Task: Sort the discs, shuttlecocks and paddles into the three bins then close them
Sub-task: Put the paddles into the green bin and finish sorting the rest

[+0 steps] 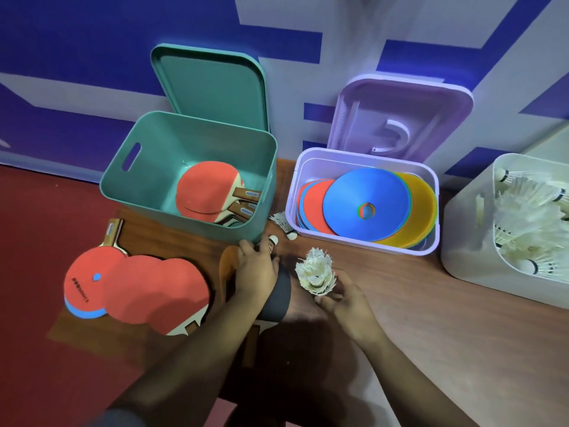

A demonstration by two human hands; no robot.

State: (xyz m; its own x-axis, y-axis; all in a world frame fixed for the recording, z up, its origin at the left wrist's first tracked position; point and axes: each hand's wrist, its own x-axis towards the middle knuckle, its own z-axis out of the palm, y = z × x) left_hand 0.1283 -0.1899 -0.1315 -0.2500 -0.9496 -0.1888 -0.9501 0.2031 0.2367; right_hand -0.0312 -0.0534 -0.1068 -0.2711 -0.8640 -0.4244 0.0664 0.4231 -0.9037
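Head view, right hand grips shuttlecocks, left hand (grip unclear) covers paddle by green bin

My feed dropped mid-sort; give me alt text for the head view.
The right hand holds a stack of shuttlecocks while the left hand is beside a loose shuttlecock. Three open bins stand behind: teal bin with paddles, purple bin with discs, white bin with shuttlecocks; loose paddles lie at left.

A person's right hand grips a stack of shuttlecocks while the left hand lies over a black paddle, before a green bin of paddles and a purple bin of discs.
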